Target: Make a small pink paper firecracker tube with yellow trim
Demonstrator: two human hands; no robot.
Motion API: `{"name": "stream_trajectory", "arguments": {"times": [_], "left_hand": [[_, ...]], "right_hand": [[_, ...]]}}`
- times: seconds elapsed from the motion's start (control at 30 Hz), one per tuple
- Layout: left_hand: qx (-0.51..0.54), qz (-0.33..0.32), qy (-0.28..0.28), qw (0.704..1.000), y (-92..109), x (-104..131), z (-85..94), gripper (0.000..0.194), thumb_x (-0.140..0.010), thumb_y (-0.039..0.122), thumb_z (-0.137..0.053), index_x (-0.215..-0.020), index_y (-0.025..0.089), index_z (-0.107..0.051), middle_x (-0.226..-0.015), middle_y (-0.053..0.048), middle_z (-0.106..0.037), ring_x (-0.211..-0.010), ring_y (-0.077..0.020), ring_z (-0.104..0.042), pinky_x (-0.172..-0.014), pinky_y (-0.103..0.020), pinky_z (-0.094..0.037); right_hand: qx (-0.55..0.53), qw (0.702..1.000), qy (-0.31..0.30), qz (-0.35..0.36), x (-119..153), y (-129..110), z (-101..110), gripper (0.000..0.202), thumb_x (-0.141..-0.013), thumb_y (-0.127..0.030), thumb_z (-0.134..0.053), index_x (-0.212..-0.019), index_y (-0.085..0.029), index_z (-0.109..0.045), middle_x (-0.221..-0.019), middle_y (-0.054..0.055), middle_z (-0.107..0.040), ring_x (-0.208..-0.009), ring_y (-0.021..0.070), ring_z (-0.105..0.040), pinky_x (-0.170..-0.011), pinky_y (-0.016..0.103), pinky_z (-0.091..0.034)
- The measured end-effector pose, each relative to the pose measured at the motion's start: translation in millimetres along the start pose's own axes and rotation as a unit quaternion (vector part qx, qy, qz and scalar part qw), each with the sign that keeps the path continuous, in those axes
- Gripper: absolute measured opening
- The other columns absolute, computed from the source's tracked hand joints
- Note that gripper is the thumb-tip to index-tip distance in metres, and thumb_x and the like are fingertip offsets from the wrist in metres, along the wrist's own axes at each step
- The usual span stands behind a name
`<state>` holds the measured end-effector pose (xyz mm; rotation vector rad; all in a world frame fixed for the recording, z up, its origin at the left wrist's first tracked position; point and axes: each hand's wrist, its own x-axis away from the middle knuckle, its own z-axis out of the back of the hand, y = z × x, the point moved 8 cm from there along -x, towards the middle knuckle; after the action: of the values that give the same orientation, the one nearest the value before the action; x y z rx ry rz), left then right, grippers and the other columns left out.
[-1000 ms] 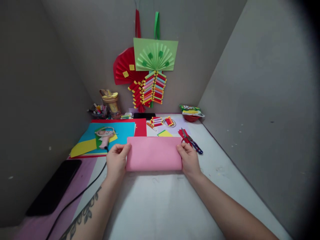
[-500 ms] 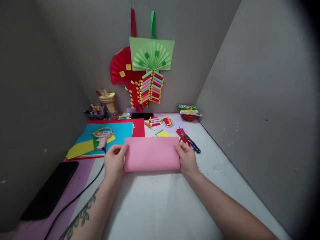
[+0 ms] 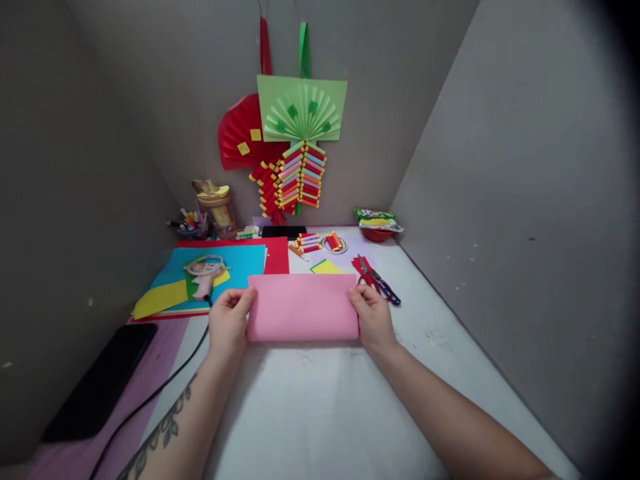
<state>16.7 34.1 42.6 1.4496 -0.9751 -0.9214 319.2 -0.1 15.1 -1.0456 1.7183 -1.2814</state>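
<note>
Two forearms (image 3: 187, 407) rise from the lower edge of the view and converge over the white desk (image 3: 305, 413), the left one tattooed. The left hand (image 3: 229, 323) turns inward, fingers curled; its grip pinches the left edge of the pink paper (image 3: 303, 310) with the thumb on the near face. The right hand (image 3: 375, 323) mirrors this pose, its grip pinching the right edge. The paper spans level between both hands, facing the viewer. Beyond the right hand lie blue-handled scissors (image 3: 383, 283); beyond the left, a pale pink glue gun (image 3: 203, 287) rests upon colored sheets (image 3: 245, 260). Farther back are small paper rolls (image 3: 309, 243); above them hangs a green pleated fan (image 3: 304, 117).
</note>
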Motion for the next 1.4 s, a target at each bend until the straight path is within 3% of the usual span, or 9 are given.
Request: {"name": "stream_trajectory", "arguments": {"times": [0.73, 0.97, 1.13, 1.4], "left_hand": [[0.013, 0.001, 0.005, 1.0, 1.3, 1.4, -0.1, 0.029, -0.059, 0.035, -0.075, -0.062, 0.015, -0.054, -0.064, 0.002, -0.057, -0.06, -0.0095, -0.049, -0.059, -0.02, -0.039], [0.073, 0.033, -0.018, 0.997, -5.9, -0.2, -5.1, 0.041, -0.057, 0.033, -0.077, -0.092, 0.015, -0.065, -0.079, -0.003, -0.066, -0.07, -0.0131, -0.058, -0.067, -0.024, -0.045], [0.051, 0.032, -0.01, 0.998, -6.9, -0.3, -3.0, 0.034, -0.057, 0.035, -0.077, -0.083, 0.015, -0.07, -0.086, -0.005, -0.069, -0.078, -0.0163, -0.059, -0.071, -0.026, -0.045], [0.046, 0.039, -0.019, 0.998, -6.8, 0.2, -4.1, 0.039, -0.057, 0.037, -0.077, -0.085, 0.013, -0.069, -0.086, -0.007, -0.067, -0.075, -0.0163, -0.058, -0.068, -0.026, -0.045]], "right_hand": [[0.01, 1.0, 0.009, -0.004, -0.4, -1.2, 3.3, 0.026, -0.07, -0.042, -0.068, -0.067, -0.018, -0.058, -0.058, -0.004, -0.049, -0.053, 0.0098, -0.038, -0.048, 0.021, -0.03], [0.007, 1.0, 0.01, 0.004, -1.2, 0.2, 4.5, 0.026, -0.07, -0.042, -0.067, -0.068, -0.018, -0.059, -0.059, -0.003, -0.05, -0.054, 0.0102, -0.04, -0.049, 0.022, -0.031], [0.018, 1.0, 0.014, 0.006, -1.3, -1.3, 4.7, 0.026, -0.07, -0.042, -0.067, -0.066, -0.018, -0.058, -0.059, -0.003, -0.051, -0.054, 0.0104, -0.04, -0.049, 0.022, -0.031], [0.015, 1.0, 0.01, -0.001, -0.9, -1.2, 3.6, 0.027, -0.07, -0.044, -0.067, -0.066, -0.018, -0.058, -0.058, -0.004, -0.05, -0.053, 0.0103, -0.039, -0.049, 0.022, -0.031]]}}
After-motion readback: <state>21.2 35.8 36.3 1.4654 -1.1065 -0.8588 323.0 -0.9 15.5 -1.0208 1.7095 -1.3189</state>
